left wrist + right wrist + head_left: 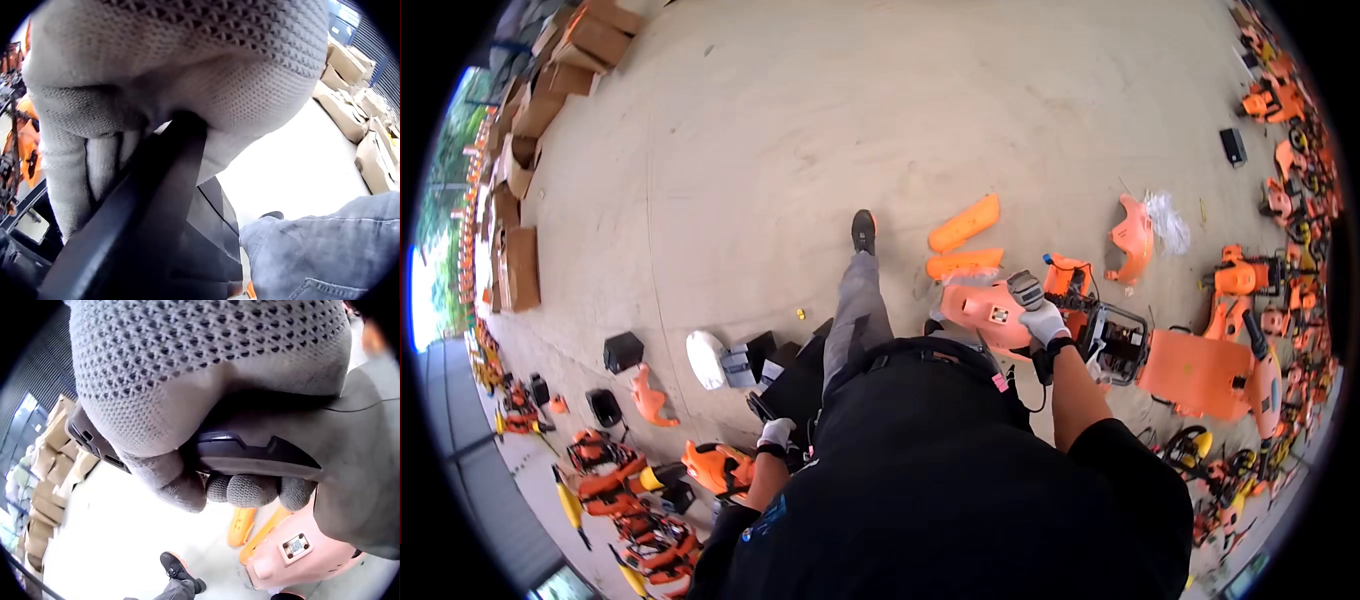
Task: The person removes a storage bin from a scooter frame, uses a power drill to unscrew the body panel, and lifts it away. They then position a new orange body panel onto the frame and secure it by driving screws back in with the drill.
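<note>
My gloved left hand [777,432] is low at my left side, its fingers curled round the edge of a large black plastic panel [169,219]. That panel hangs beside my leg. Out to my right, my gloved right hand [1043,318] grips a dark grey power tool [256,453], with fingers and thumb wrapped about its handle. The glove hides part of the tool. Below this hand lies a salmon-coloured body panel [980,310] of a partly dismantled scooter, whose bare metal frame [1118,338] shows farther right.
Two orange strips [965,222] and a curved salmon cover [1133,240] lie on the concrete floor. A white bag [704,360] and black boxes [623,352] are to the left. Cardboard boxes [520,268] line the far left; orange scooters [1275,100] crowd the right edge.
</note>
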`<state>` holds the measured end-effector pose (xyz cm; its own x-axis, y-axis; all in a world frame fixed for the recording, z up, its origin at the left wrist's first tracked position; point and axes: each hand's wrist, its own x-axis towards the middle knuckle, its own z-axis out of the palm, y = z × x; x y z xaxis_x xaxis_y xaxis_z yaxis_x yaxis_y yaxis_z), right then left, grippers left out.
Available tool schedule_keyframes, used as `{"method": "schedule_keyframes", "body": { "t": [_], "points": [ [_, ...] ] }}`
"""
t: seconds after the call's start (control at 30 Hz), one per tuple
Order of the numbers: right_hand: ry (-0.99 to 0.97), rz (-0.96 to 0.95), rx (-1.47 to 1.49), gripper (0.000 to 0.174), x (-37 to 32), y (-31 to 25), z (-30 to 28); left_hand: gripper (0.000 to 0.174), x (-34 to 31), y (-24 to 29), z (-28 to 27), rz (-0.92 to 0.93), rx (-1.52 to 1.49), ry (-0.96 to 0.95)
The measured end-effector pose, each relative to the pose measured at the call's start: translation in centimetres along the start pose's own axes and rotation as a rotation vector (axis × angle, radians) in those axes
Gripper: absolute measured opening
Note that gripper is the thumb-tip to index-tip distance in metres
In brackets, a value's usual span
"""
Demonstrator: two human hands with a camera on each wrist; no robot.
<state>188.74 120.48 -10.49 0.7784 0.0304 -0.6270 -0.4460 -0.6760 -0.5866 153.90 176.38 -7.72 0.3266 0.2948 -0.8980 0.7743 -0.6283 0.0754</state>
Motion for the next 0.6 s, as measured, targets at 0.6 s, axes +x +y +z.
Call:
{"method": "schedule_keyframes", "body": {
  "t": [0.6],
  "points": [
    [0.240,0.935,0.776,0.012,-8.6,-13.7,14.4,0.041,20.9,31.0,-44.2,0.030,0.485,0.386]
  ]
}}
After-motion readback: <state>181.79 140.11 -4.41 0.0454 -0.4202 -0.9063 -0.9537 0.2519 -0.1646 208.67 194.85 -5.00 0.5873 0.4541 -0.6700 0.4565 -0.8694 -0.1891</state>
